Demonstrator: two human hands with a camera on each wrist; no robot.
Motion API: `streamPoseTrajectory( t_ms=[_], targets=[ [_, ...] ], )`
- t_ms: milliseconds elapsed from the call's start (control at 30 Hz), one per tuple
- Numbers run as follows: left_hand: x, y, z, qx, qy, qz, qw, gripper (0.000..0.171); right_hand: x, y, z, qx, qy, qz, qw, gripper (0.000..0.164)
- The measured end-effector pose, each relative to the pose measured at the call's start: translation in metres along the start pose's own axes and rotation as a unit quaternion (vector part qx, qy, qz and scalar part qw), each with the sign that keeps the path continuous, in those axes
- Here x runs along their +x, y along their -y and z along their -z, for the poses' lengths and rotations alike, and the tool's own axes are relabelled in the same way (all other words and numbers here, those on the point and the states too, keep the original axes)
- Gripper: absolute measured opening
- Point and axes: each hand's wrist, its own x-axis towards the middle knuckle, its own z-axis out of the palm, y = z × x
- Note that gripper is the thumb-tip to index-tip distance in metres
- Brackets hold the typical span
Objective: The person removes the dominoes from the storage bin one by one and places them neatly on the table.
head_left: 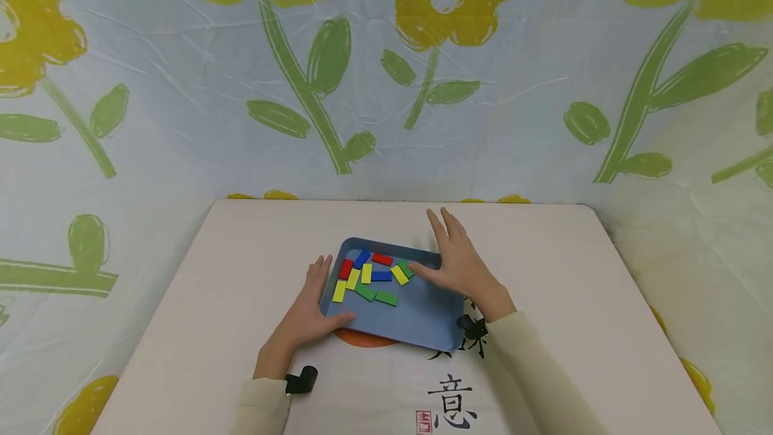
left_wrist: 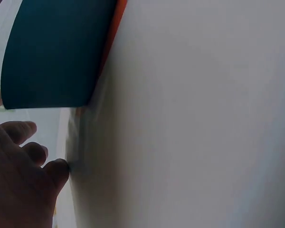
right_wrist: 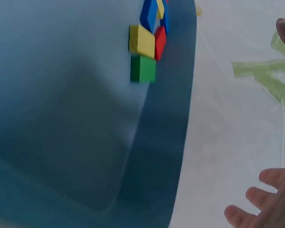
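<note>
A blue-grey tray (head_left: 398, 319) lies slightly askew on the table, with several small red, blue, yellow and green blocks (head_left: 381, 276) flat in its left and back part. My left hand (head_left: 311, 307) is at the tray's left end, fingers spread along the outside and thumb over the front-left rim. In the left wrist view, the fingers of that hand are beside the dark tray wall (left_wrist: 57, 57). My right hand (head_left: 455, 264) is spread over the tray's back-right corner, thumb near a green block (head_left: 406, 269). Nothing is in its grasp; the right wrist view shows its fingers outside the rim.
The pale table (head_left: 253, 247) carries printed black characters (head_left: 451, 403), a small red seal mark (head_left: 424, 422) and an orange-red shape (head_left: 362, 338) partly under the tray. A flower-patterned cloth (head_left: 211, 86) hangs behind and at the sides.
</note>
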Motion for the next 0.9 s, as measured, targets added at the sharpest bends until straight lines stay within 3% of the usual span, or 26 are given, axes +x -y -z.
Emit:
streamPoseTrajectory(
  t_ms=[200,467,900],
  targets=[
    [-0.002,-0.003,-0.008,-0.021,0.006,0.014,0.9997,0.125,0.001,0.014,-0.012,0.023,0.017,0.031,0.999,0.110],
    [-0.001,-0.003,-0.013,-0.033,0.021,0.004,0.9992,0.136,0.001,0.027,-0.024,0.057,0.068,0.054,0.995,0.108],
    [-0.001,-0.004,-0.014,-0.041,0.024,0.007,0.9988,0.139,0.002,0.026,-0.037,0.073,0.123,0.036,0.989,0.087]
  ],
)
